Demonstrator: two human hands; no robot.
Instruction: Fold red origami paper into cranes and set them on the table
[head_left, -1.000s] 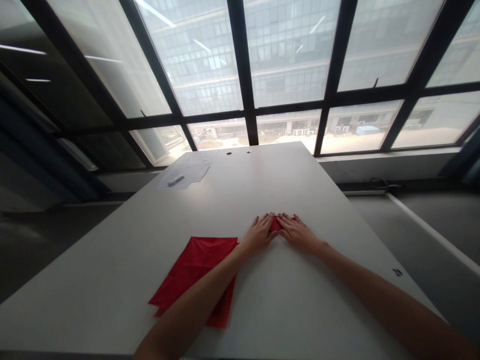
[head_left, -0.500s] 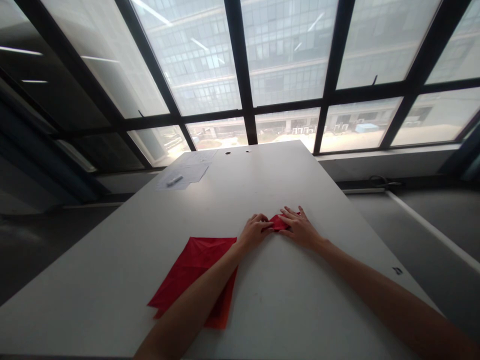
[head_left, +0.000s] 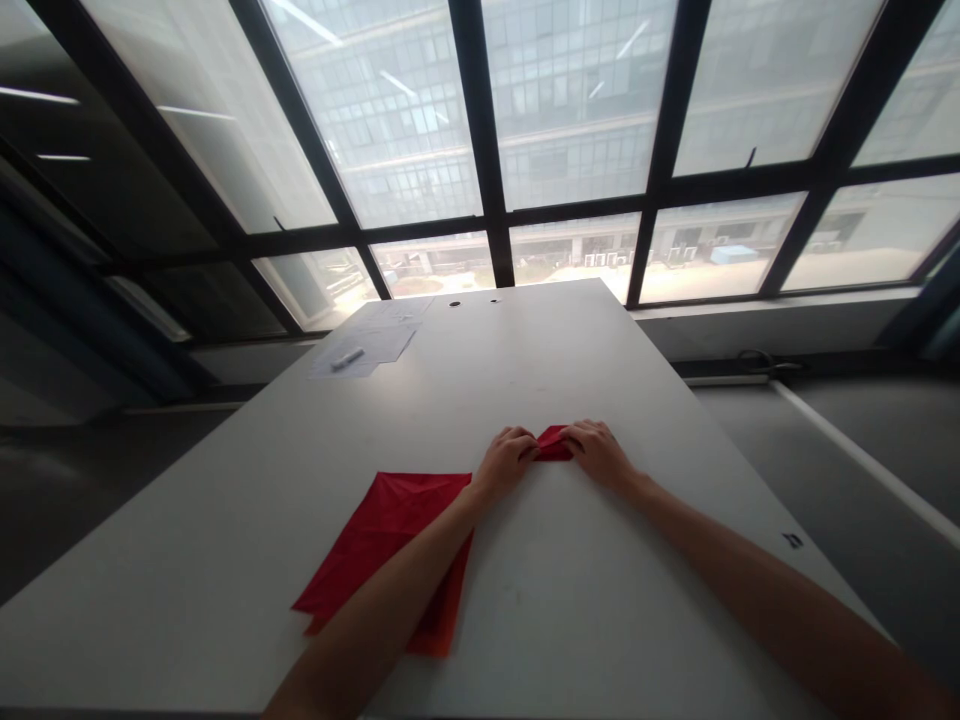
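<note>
A small piece of folded red paper lies on the white table between my two hands. Its left end is pinched in the curled fingers of my left hand. At its right end, my right hand grips it with the fingers bent inward, hiding that edge. Under my left forearm rests a stack of larger red sheets, with an orange sheet showing at its lower right corner.
The white table reaches toward tall windows with black frames. White papers with a pen-like object on them lie at the far left. A small dark mark is near the right edge.
My right hand was spread flat over the red paper; its fingers have now drawn in and curled at the right end. My left hand has barely moved.
</note>
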